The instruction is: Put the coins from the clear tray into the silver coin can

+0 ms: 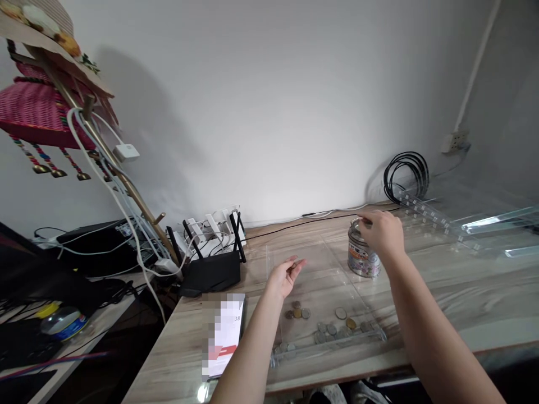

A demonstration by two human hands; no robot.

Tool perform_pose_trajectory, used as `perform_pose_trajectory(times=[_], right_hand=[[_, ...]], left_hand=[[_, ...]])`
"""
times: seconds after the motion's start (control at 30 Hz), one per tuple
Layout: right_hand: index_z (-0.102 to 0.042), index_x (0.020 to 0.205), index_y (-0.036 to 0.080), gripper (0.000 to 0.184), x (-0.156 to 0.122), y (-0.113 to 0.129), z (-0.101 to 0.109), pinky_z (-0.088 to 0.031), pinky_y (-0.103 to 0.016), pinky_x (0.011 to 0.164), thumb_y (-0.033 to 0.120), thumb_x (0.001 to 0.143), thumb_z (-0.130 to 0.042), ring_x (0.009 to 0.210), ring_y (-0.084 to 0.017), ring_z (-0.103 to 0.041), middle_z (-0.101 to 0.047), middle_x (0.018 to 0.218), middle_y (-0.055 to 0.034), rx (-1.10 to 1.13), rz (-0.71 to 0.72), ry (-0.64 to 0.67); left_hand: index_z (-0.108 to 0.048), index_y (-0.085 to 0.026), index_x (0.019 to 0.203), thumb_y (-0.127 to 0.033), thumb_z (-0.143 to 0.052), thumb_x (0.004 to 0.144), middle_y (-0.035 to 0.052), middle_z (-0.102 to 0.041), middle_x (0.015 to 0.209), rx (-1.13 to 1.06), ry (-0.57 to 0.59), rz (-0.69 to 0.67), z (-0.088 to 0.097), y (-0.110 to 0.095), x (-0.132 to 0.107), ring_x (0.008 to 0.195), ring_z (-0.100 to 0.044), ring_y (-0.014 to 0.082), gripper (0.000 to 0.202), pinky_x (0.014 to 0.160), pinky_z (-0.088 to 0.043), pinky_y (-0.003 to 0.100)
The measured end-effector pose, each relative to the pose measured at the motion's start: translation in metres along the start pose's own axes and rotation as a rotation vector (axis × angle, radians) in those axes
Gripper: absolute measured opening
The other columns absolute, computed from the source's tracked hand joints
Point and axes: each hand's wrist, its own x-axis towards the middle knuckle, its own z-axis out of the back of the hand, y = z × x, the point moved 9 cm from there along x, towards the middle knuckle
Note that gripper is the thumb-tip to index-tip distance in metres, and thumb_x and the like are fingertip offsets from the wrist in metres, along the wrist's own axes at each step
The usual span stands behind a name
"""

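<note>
My left hand (287, 276) hovers above a clear plastic tray (307, 255) with thumb and fingertips brought together; a small dark edge shows between them, too small to name. Loose coins (332, 330), silver and gold-coloured, lie toward the near side of this tray. To the right stands an upright, round printed tin can (362, 259). Over its top, my right hand (383, 229) is closed with the fingers pointing down at the rim. Whatever those fingers hold, if anything, is hidden by the hand.
A phone (226, 336) lies left of the tray, behind it a black router (214, 272) with white plugs. Clear plastic panels (475, 224) and coiled black cable (406, 175) occupy the right rear. A bottle (63, 322) stands on the lower left desk.
</note>
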Motion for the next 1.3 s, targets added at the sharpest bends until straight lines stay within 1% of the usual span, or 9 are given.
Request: perform_pose_trajectory(times=[0.07,0.23,0.43,0.53,0.7,0.83,1.0,1.17,1.3], right_hand=[[-0.065,0.086,0.018,0.028,-0.014,0.030,-0.006,-0.036,-0.027,0.069,0.028,0.074,-0.041,0.078,-0.017,-0.052,-0.063,0.084,-0.0070,0.182,0.063,0.007],[-0.065,0.068,0.021,0.021,-0.069,0.125,-0.076,-0.036,-0.023,0.059,0.031,0.072,-0.046,0.064,-0.013,-0.052,-0.063,0.068,-0.0023,0.489,0.366,0.533],[-0.067,0.074,0.017,0.021,-0.081,0.124,-0.126,-0.037,-0.021,0.054,0.030,0.064,-0.055,0.056,-0.011,-0.050,-0.063,0.065,-0.0016,0.722,0.247,0.759],[-0.067,0.070,0.015,0.020,-0.084,0.122,-0.132,-0.036,-0.020,0.049,0.028,0.060,-0.058,0.052,-0.010,-0.049,-0.061,0.058,-0.0009,0.764,0.220,0.843],[-0.067,0.070,0.019,0.018,-0.054,0.099,-0.078,-0.039,-0.022,0.058,0.027,0.066,-0.051,0.064,-0.013,-0.054,-0.064,0.068,-0.0019,0.638,0.152,0.498],[-0.066,0.081,0.023,0.024,-0.017,0.017,-0.006,-0.038,-0.028,0.062,0.033,0.069,-0.047,0.076,-0.019,-0.053,-0.064,0.081,-0.0054,0.223,-0.100,0.024],[-0.067,0.071,0.022,0.019,-0.002,-0.060,-0.009,-0.033,-0.027,0.053,0.030,0.061,-0.054,0.062,-0.018,-0.053,-0.063,0.068,-0.0048,0.057,-0.304,0.171],[-0.068,0.071,0.021,0.020,0.004,-0.050,-0.015,-0.034,-0.032,0.060,0.032,0.061,-0.054,0.070,-0.023,-0.052,-0.063,0.068,-0.0078,-0.054,-0.216,0.165],[-0.065,0.084,0.018,0.027,-0.006,0.007,-0.004,-0.034,-0.034,0.070,0.032,0.071,-0.046,0.083,-0.023,-0.051,-0.062,0.083,-0.0097,-0.002,-0.032,0.000]], left_hand=[[-0.051,-0.006,0.086,-0.005,-0.045,0.075,0.0147,-0.063,0.075,0.058,0.008,-0.013,-0.002,0.000,-0.001,0.077,-0.062,0.0184,0.012,0.052,-0.049,0.014],[-0.050,-0.010,0.097,-0.009,-0.049,0.076,0.0089,-0.064,0.070,0.154,0.019,-0.057,-0.007,-0.002,-0.004,0.063,-0.063,0.0129,0.021,0.054,-0.049,0.017],[-0.056,-0.010,0.086,-0.008,-0.050,0.075,0.0037,-0.063,0.066,0.128,0.022,-0.001,-0.008,0.007,-0.002,0.055,-0.059,0.0082,0.013,0.054,-0.049,0.016],[-0.055,-0.009,0.076,-0.015,-0.050,0.076,0.0034,-0.061,0.060,0.083,0.048,0.086,-0.009,0.016,0.000,0.051,-0.058,0.0091,0.008,0.055,-0.050,0.019],[-0.055,-0.004,0.082,-0.017,-0.042,0.078,0.0135,-0.064,0.073,0.034,0.154,0.203,-0.017,0.022,-0.004,0.071,-0.062,0.0176,0.019,0.058,-0.051,0.021],[-0.051,0.001,0.093,-0.003,-0.037,0.071,0.0200,-0.062,0.085,-0.012,0.175,0.187,-0.018,0.018,-0.006,0.089,-0.058,0.0231,0.027,0.069,-0.051,0.024],[-0.047,0.004,0.098,0.005,-0.035,0.066,0.0206,-0.061,0.082,-0.021,0.145,0.164,-0.015,0.019,-0.007,0.092,-0.057,0.0249,0.035,0.074,-0.050,0.027],[-0.047,0.000,0.097,0.004,-0.037,0.070,0.0158,-0.063,0.077,0.013,0.088,0.092,-0.012,0.013,-0.007,0.088,-0.059,0.0219,0.029,0.069,-0.050,0.021],[-0.049,-0.002,0.090,0.002,-0.037,0.071,0.0171,-0.063,0.080,-0.017,0.108,0.102,-0.013,0.013,-0.005,0.086,-0.060,0.0219,0.023,0.068,-0.050,0.021]])
